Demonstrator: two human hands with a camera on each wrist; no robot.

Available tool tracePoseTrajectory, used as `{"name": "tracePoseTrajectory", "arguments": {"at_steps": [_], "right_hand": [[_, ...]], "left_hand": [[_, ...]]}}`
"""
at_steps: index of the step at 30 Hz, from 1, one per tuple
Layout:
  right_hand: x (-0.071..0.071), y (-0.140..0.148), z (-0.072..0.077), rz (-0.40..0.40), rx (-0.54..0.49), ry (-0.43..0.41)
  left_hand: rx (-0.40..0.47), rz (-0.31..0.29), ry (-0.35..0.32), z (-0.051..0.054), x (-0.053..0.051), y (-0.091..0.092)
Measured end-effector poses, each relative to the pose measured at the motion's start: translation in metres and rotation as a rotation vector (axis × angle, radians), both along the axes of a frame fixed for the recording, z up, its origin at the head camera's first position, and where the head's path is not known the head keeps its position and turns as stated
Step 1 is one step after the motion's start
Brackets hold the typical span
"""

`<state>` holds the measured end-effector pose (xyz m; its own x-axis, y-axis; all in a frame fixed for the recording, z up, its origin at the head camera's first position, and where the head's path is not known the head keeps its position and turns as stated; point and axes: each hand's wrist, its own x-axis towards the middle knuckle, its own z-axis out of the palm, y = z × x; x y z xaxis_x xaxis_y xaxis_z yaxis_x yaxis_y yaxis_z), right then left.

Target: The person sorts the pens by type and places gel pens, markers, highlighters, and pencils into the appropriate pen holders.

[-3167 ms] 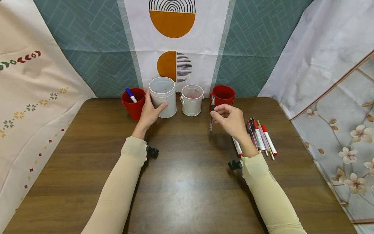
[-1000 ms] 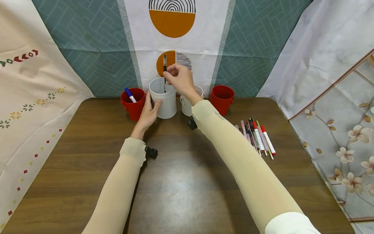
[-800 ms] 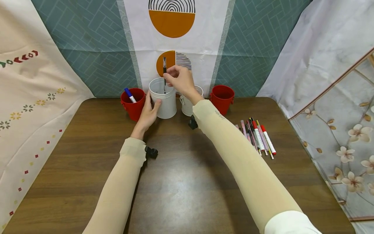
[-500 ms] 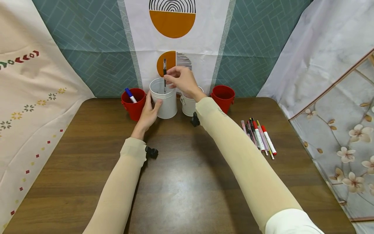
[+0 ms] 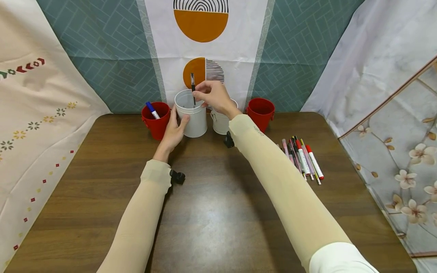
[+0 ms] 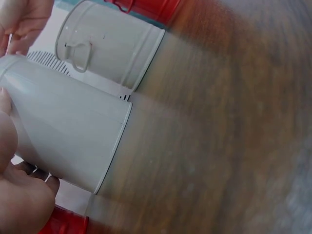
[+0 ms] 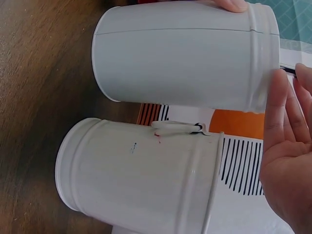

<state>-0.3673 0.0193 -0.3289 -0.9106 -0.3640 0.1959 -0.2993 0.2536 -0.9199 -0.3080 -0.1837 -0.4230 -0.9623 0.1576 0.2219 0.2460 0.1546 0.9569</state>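
as only head shows, pen top [image 5: 192,81], markers [image 5: 302,158]

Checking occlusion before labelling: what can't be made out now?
Head: floor of the tall white can, behind its near wall.
Head: part of the small white bucket, behind the right hand.
Head: some of the pen pile, behind the right sleeve.
Right wrist: lower end of the black pen, inside the can.

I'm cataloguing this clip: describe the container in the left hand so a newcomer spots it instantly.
Along the far edge of the brown table, look second from left, between a red bucket and a shorter white bucket. The white canister there stands tallest.
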Motion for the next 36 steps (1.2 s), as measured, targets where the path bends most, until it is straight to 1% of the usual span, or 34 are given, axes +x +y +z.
{"name": "tracePoseTrajectory", "arguments": {"at_steps": [3, 7, 16, 23, 26, 31, 36], "right_hand": [[-0.006, 0.001, -0.006, 0.004, 0.004, 0.037], [-0.009, 0.001, -0.011, -0.002, 0.016, 0.059], [-0.01, 0.002, -0.013, -0.005, -0.011, 0.082], [-0.008, 0.001, -0.013, 0.011, -0.029, 0.076], [-0.004, 0.006, -0.007, 0.036, -0.017, 0.082], [0.003, 0.029, 0.013, 0.065, 0.021, 0.138], [0.012, 0.069, 0.031, 0.027, 0.08, 0.169]], "left_hand": [[0.012, -0.001, 0.004, -0.001, -0.001, 0.0], [0.023, -0.006, 0.009, -0.003, -0.002, 0.001], [0.021, 0.002, 0.02, -0.003, -0.004, 0.003], [0.047, 0.002, 0.023, -0.004, -0.004, 0.002], [0.053, 0.004, 0.034, -0.005, -0.005, 0.003], [0.051, 0.014, 0.044, -0.006, -0.005, 0.001], [0.035, 0.005, 0.025, -0.006, -0.005, -0.001]]}}
